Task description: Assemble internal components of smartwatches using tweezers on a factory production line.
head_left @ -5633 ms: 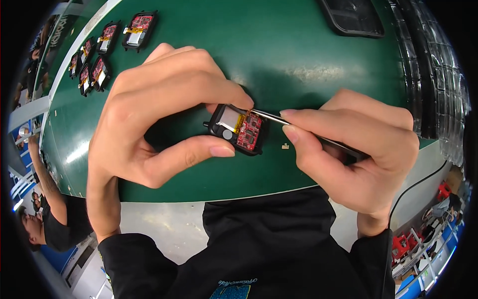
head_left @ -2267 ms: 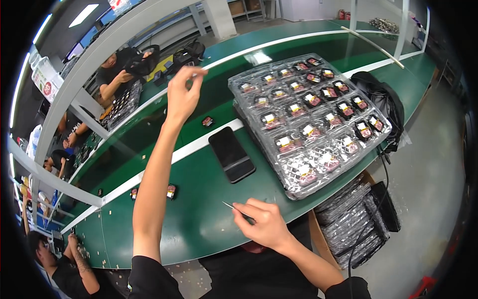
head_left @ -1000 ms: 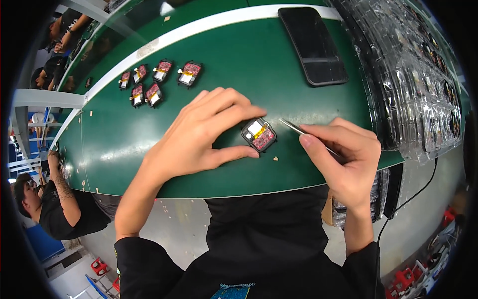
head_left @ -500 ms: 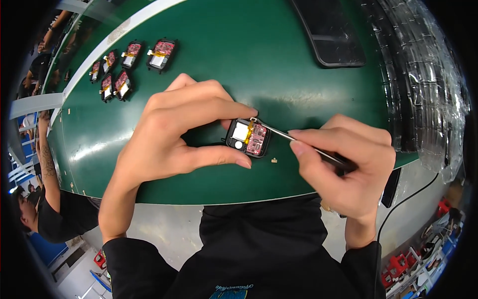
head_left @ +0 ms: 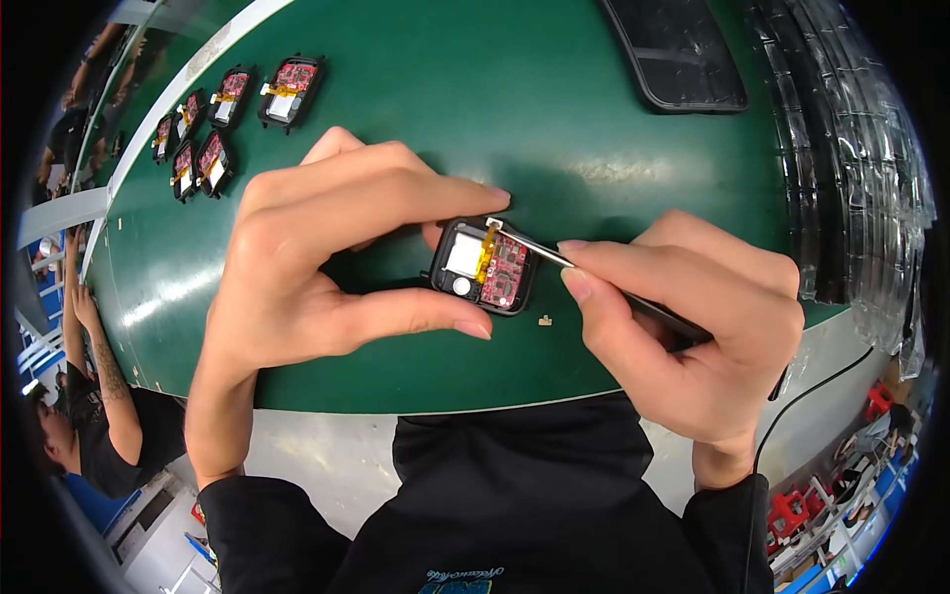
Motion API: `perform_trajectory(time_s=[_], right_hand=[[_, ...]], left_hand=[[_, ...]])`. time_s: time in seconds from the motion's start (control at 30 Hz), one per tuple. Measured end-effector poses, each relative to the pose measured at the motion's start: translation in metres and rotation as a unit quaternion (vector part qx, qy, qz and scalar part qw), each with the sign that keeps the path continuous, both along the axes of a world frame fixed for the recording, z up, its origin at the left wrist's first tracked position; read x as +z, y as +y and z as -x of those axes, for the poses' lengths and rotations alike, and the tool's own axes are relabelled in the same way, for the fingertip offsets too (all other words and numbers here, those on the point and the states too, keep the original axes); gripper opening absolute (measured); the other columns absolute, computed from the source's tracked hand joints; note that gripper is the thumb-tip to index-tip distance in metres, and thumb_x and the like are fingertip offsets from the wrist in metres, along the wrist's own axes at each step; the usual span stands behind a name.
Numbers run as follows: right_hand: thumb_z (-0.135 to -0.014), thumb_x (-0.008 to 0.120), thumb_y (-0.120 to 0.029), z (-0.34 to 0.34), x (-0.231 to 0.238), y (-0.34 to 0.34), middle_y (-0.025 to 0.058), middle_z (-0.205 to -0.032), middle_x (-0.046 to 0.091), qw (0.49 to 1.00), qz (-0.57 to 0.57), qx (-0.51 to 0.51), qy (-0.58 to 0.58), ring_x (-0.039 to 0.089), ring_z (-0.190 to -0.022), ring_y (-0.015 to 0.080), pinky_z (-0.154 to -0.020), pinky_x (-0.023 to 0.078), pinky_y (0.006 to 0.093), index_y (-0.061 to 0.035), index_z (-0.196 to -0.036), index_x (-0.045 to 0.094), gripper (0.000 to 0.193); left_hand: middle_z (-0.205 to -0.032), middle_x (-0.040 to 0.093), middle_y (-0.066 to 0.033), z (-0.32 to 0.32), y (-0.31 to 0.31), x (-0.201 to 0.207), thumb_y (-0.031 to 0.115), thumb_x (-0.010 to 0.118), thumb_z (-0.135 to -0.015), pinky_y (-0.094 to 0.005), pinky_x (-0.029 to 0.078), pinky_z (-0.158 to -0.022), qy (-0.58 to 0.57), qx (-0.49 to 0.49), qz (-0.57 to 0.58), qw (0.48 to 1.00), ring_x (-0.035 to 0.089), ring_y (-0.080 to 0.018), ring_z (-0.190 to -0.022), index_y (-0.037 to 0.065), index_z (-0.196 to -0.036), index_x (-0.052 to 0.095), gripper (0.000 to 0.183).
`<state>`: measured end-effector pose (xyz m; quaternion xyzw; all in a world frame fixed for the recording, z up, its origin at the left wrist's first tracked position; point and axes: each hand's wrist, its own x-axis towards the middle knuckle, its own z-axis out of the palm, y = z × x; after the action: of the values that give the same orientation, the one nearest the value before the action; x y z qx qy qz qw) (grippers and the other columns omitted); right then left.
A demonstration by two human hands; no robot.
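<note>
Packaging first: stack of clear plastic blister trays [head_left: 851,198] at 2 to 3 o'clock on the green bench [head_left: 416,109], ribbed edges, contents not readable from here. Black flat rectangular phone [head_left: 683,49] at 1 o'clock, screen dark, lying just left of the trays.

Counts: five spare open modules [head_left: 287,89] in a loose row at 10 to 11 o'clock, well apart from the hands; each has a black frame and a red board, some show a yellow strip. Possibly more further along the bench, too blurred at the rim to tell. One tiny pale loose part [head_left: 544,320] on the bench at 4 o'clock from the held unit, just beside it.

Main thing: small black-framed electronic module [head_left: 483,267] at frame centre, held just above or on the bench, cannot tell which. Open face up: white square patch on left, orange flex ribbon down the middle, red circuit board on right, small round silver part at the lower left.

Left hand [head_left: 317,257] clamped on the module, index finger across its top edge, thumb along its bottom edge. Right hand [head_left: 693,327] pinched shut on thin metal tweezers [head_left: 539,247], whose tip touches the module's top edge at 12 o'clock near the ribbon.

Another person's arm [head_left: 99,356] at 9 o'clock, off the bench edge.
</note>
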<state>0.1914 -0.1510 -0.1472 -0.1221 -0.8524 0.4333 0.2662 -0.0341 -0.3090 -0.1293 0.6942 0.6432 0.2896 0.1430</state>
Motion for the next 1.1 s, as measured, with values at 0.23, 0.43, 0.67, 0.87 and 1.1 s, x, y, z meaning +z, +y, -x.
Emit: perform_trajectory(time_s=[0.23, 0.43, 0.67, 0.87, 1.1], right_hand=[[-0.072, 0.086, 0.011, -0.002, -0.005, -0.004, 0.0034, -0.073, 0.068, 0.997, -0.064, -0.021, 0.034, 0.051, -0.050, 0.0048, -0.045, 0.032, 0.0227, 0.0023, -0.103, 0.087, 0.032], [-0.072, 0.087, 0.012, 0.004, -0.016, -0.003, 0.0040, -0.075, 0.069, 0.991, -0.110, -0.009, 0.078, 0.054, -0.051, 0.0080, -0.045, 0.035, 0.0237, 0.0018, -0.104, 0.087, 0.033], [-0.077, 0.085, 0.012, 0.001, -0.003, -0.003, 0.0061, -0.072, 0.070, 0.998, -0.055, -0.001, 0.030, 0.057, -0.052, 0.0085, -0.047, 0.037, 0.0240, 0.0030, -0.101, 0.087, 0.025], [-0.078, 0.083, 0.013, 0.000, 0.001, 0.002, 0.0057, -0.070, 0.070, 1.000, 0.000, 0.030, -0.007, 0.056, -0.053, 0.0067, -0.047, 0.035, 0.0237, 0.0037, -0.099, 0.087, 0.024], [-0.078, 0.083, 0.013, 0.001, 0.001, 0.003, 0.0059, -0.071, 0.071, 0.999, 0.017, 0.037, -0.011, 0.057, -0.053, 0.0073, -0.048, 0.036, 0.0241, 0.0036, -0.099, 0.087, 0.024]], left_hand=[[-0.085, 0.072, -0.0026, -0.001, 0.001, -0.001, 0.046, 0.102, -0.059, -0.0295, 0.036, -0.064, 0.005, 0.021, 0.006, 1.000, 0.051, -0.0124, -0.066, 0.000, -0.110, 0.083, 0.071], [-0.085, 0.072, -0.0033, 0.000, 0.002, 0.000, 0.046, 0.102, -0.060, -0.0290, 0.035, -0.063, 0.010, 0.015, 0.006, 1.000, 0.050, -0.0124, -0.066, 0.001, -0.110, 0.084, 0.069], [-0.090, 0.076, -0.0054, 0.013, 0.001, -0.003, 0.050, 0.099, -0.062, -0.0285, 0.036, -0.065, -0.031, -0.021, 0.017, 0.999, 0.051, -0.0122, -0.066, 0.000, -0.111, 0.084, 0.072], [-0.100, 0.081, -0.0082, 0.017, -0.001, -0.003, 0.053, 0.097, -0.066, -0.0279, 0.038, -0.066, -0.053, -0.040, 0.037, 0.997, 0.058, -0.0118, -0.071, -0.001, -0.111, 0.084, 0.072], [-0.098, 0.080, -0.0076, 0.016, 0.003, -0.004, 0.058, 0.095, -0.067, -0.0292, 0.038, -0.066, -0.023, -0.056, 0.014, 0.998, 0.061, -0.0139, -0.073, 0.000, -0.109, 0.084, 0.073]])
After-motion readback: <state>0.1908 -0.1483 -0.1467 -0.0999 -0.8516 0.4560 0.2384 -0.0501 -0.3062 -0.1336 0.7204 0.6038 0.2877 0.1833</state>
